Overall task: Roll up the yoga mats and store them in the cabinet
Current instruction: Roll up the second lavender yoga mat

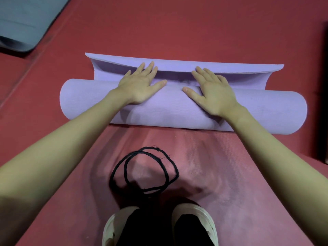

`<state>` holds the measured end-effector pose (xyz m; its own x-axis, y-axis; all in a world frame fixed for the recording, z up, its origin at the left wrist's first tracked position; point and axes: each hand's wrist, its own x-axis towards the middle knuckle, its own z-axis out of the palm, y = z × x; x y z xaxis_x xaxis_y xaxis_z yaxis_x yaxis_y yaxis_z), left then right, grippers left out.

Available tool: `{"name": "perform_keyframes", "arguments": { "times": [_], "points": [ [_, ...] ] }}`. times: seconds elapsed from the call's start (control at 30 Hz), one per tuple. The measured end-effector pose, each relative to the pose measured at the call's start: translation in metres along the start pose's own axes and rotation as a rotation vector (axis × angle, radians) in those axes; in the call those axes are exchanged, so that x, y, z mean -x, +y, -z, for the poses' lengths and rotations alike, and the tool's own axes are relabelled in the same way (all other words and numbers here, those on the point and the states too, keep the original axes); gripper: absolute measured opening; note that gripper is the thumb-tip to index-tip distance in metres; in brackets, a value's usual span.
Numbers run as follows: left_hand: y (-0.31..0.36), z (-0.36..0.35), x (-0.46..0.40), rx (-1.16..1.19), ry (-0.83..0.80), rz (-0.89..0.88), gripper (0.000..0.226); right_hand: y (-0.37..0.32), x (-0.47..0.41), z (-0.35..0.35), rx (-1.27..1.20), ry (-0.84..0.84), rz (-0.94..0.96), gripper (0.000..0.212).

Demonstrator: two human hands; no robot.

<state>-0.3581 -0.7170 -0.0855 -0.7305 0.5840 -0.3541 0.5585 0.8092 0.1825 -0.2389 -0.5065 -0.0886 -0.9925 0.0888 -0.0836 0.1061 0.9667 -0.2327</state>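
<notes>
Left hand (140, 84) and right hand (213, 93) press flat, fingers straight, on the nearly rolled purple yoga mat (177, 109), which lies across the middle of the red floor mat (195, 32). Its last flap (177, 65) curls upward. Uneven pressure could skew the roll, and releasing it before the black cord (145, 170) is tied could let it spring open.

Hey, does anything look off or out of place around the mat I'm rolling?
The purple mat isn't fully rolled: its last flap curls up past both flat hands. A loose black cord lies coiled on the red floor behind it.
</notes>
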Motion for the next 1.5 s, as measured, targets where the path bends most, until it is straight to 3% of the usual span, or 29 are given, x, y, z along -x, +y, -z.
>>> {"name": "perform_keyframes", "arguments": {
  "times": [0.13,0.23,0.3,0.5,0.63,0.77,1.0,1.3,1.5],
  "points": [
    [0.0,0.003,-0.007,0.01,-0.019,0.009,0.077,-0.014,0.022,-0.01,0.102,0.066,0.113,0.096],
    [0.001,0.002,-0.006,-0.01,-0.014,0.017,0.078,-0.018,0.028,-0.013,0.222,-0.002,0.135,0.125],
    [0.001,0.0,-0.003,-0.023,-0.005,0.014,0.078,-0.021,0.024,-0.01,0.278,-0.037,0.128,0.132],
    [0.002,0.0,0.006,-0.019,0.004,-0.007,0.075,-0.025,0.028,-0.005,0.274,0.014,0.133,0.117],
    [0.003,-0.007,0.029,-0.007,-0.018,-0.039,0.071,-0.03,0.045,-0.002,0.243,-0.043,0.134,0.116],
    [0.005,-0.02,0.059,0.011,-0.039,-0.063,0.069,-0.035,0.066,0.001,0.208,-0.152,0.134,0.115],
    [0.003,-0.023,0.062,0.012,-0.051,-0.075,0.068,-0.033,0.071,0.002,0.124,-0.197,0.118,0.128],
    [-0.003,-0.008,0.039,-0.013,-0.101,-0.077,0.065,-0.017,0.068,0.005,-0.092,-0.002,-0.014,0.124],
    [-0.004,-0.003,0.035,-0.002,-0.094,-0.063,0.065,-0.009,0.05,0.008,-0.122,-0.022,-0.039,0.124]
  ]
}}
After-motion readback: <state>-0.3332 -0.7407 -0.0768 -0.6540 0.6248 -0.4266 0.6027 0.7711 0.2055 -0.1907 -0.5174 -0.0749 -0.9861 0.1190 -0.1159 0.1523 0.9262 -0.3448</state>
